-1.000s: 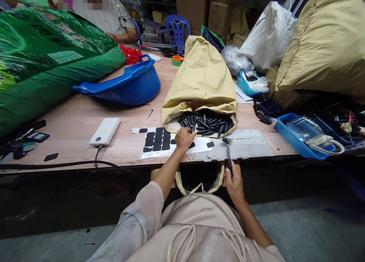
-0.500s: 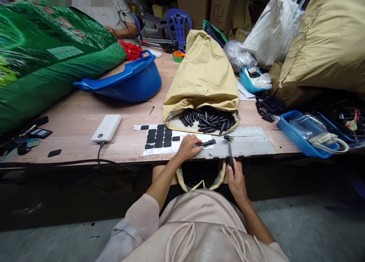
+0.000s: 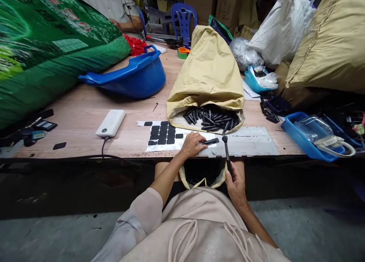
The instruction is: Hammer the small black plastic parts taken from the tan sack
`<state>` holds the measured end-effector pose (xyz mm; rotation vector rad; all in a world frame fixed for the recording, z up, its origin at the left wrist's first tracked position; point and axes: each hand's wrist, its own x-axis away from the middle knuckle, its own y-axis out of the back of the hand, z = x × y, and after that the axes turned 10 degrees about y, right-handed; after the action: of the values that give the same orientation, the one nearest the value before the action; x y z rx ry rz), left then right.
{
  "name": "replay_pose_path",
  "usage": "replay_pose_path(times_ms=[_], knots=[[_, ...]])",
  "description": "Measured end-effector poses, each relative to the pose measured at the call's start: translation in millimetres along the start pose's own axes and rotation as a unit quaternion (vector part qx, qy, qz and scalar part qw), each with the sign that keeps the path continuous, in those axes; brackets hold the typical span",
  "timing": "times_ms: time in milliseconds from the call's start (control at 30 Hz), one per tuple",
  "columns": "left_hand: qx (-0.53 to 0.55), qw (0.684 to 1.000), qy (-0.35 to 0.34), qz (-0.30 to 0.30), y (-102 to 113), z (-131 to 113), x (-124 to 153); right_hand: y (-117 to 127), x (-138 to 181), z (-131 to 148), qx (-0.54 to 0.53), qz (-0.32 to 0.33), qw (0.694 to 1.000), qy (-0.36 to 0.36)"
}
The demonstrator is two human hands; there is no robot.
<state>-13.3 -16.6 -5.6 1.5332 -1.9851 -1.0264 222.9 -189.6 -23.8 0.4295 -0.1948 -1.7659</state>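
Observation:
My left hand (image 3: 191,145) is closed on a slim black plastic piece (image 3: 210,141), holding it flat on the grey metal plate (image 3: 251,146) at the table's front edge. My right hand (image 3: 234,178) grips the handle of a small hammer (image 3: 226,150) whose head hangs just right of the piece. Behind them a tan paper sack (image 3: 209,74) lies on its side, its mouth full of several black pieces (image 3: 211,119). A white sheet with black adhesive pads (image 3: 164,134) lies left of my left hand. A second tan bag (image 3: 201,176) hangs open below the table edge, between my arms.
A white power bank (image 3: 111,122) with a cable lies left on the wooden table. A blue basin (image 3: 134,78) and a green sack (image 3: 42,57) stand at the left, blue trays (image 3: 310,138) and big sacks at the right. Another person sits at the far end.
My left hand took a black piece from the sack's mouth and drew it back onto the grey plate. The hammer head has tilted up and left toward the piece.

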Motion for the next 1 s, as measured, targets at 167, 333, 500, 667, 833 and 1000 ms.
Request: replay_pose_path(times_ms=[167, 333, 500, 667, 833, 1000], knots=[[0.007, 1.000, -0.005, 0.006, 1, 1, 0, -9, 7, 7, -0.017, 0.056, 0.998, -0.008], [0.013, 1.000, -0.002, 0.004, 1, 3, 0, -10, 3, 16, 0.012, 0.081, 0.996, 0.028], [0.018, 1.000, -0.004, 0.000, -2, 5, -1, -11, -3, 24, 0.074, 0.085, 0.988, 0.103], [0.020, 1.000, -0.002, -0.004, -5, 8, -2, -15, -3, 22, 0.089, 0.106, 0.983, 0.118], [0.023, 1.000, -0.002, 0.002, -3, 7, -2, -13, -1, 25, 0.081, 0.081, 0.990, 0.079], [0.015, 1.000, 0.005, -0.001, -1, 4, -1, -12, 0, 26, 0.074, 0.066, 0.992, 0.074]])
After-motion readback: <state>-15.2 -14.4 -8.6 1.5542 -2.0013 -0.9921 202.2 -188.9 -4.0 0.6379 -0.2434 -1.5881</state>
